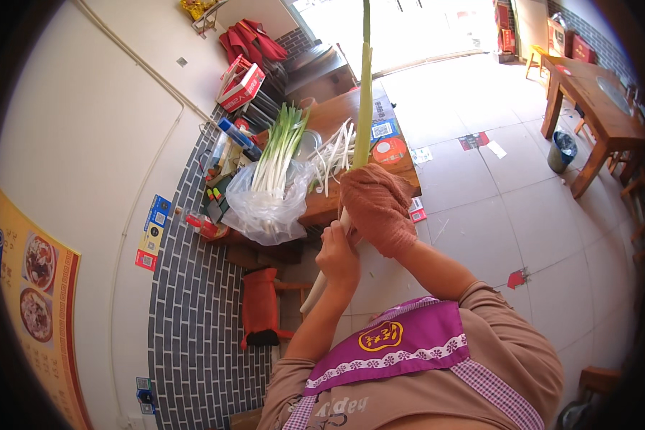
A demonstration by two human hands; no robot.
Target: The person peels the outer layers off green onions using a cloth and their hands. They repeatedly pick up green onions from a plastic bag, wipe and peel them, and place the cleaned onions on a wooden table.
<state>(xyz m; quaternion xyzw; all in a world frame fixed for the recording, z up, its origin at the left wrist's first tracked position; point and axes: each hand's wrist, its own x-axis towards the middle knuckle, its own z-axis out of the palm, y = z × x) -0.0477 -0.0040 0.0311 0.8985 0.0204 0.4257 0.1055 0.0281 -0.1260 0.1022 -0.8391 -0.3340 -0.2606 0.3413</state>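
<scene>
A long leek-like green onion (363, 123) runs steeply from below my hands to the top of the view. My left hand (338, 253) grips its white lower stalk, whose root end shows beside my forearm. My right hand (382, 220) is covered by a brown cloth (371, 185) wrapped about the stalk just above; its fingers are mostly hidden. Beyond my hands, a bundle of green onions (281, 156) lies on the wooden table (330, 110), white ends in a clear plastic bag (269, 209). Loose pale onion strips (336, 150) lie to its right.
A bottle with a red label (207, 226) and a blue cylindrical container (239, 138) stand by the brick-patterned wall on the left. A chair with an orange-red cover (260, 301) is below the table. Farther right are another wooden table (596, 102) and a lined bin (561, 150).
</scene>
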